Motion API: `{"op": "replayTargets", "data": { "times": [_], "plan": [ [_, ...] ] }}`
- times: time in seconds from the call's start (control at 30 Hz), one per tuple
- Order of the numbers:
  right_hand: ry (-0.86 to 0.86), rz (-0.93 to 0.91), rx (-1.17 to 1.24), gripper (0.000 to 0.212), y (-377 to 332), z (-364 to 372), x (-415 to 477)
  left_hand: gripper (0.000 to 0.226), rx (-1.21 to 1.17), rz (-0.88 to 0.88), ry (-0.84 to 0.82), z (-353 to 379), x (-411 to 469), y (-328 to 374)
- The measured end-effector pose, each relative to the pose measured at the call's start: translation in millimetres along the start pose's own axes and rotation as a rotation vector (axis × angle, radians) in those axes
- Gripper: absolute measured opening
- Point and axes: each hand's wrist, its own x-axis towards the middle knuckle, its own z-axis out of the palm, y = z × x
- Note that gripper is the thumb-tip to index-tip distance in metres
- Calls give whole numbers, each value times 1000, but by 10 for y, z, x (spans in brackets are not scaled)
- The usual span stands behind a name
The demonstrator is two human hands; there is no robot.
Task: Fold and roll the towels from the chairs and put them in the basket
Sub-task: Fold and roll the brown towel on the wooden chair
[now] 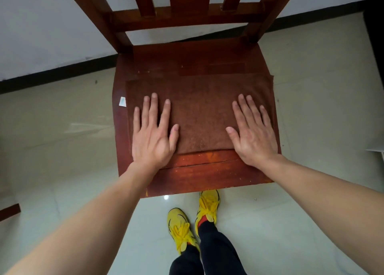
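Observation:
A brown towel (199,110) lies folded flat on the seat of a dark red wooden chair (207,170). Its right edge reaches the seat's right side. My left hand (153,135) rests palm down on the towel's left part, fingers spread. On the towel's right part my right hand (253,131) lies flat in the same way. Neither hand grips anything. No basket is in view.
The chair's slatted back (182,8) stands against a white wall. A small white label (122,102) sticks to the seat's left edge. My feet in yellow shoes (207,208) stand on glossy floor tiles in front of the chair. A dark wooden piece (10,211) shows at far left.

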Motion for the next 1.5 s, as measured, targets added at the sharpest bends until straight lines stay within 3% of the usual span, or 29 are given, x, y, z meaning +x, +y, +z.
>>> {"op": "replayTargets", "data": {
  "times": [0.3,0.37,0.43,0.53,0.67,0.77,0.9,1.07,1.2,1.4,1.5],
  "plan": [
    [-25,13,78,69,-46,-159,-3,65,41,-155,-66,-118,-625,-445],
    [106,169,219,64,-37,-272,1,57,44,-98,8,-233,-556,-336],
    [251,475,407,58,-2,-418,42,50,28,-14,69,-321,-451,-192],
    [105,877,629,63,-2,-582,173,48,13,81,29,-380,-261,12],
    [-44,994,637,77,-20,-579,284,58,62,90,-163,-263,-145,64],
    [-91,1048,706,79,23,-573,377,61,88,87,-172,-176,-172,19],
    [-163,1080,942,75,79,-570,464,61,82,97,-173,-165,-177,9],
    [-142,1047,1015,65,96,-631,374,61,64,112,-175,-204,-181,-41],
    [-124,1034,1197,33,65,-825,275,61,55,121,-201,-287,-213,-122],
    [-168,839,1397,30,-224,-1482,372,48,-115,-117,-133,-405,-393,-336],
    [-253,680,1356,34,-603,-1575,498,47,-160,-193,-134,-432,-511,-420]
  ]
}}
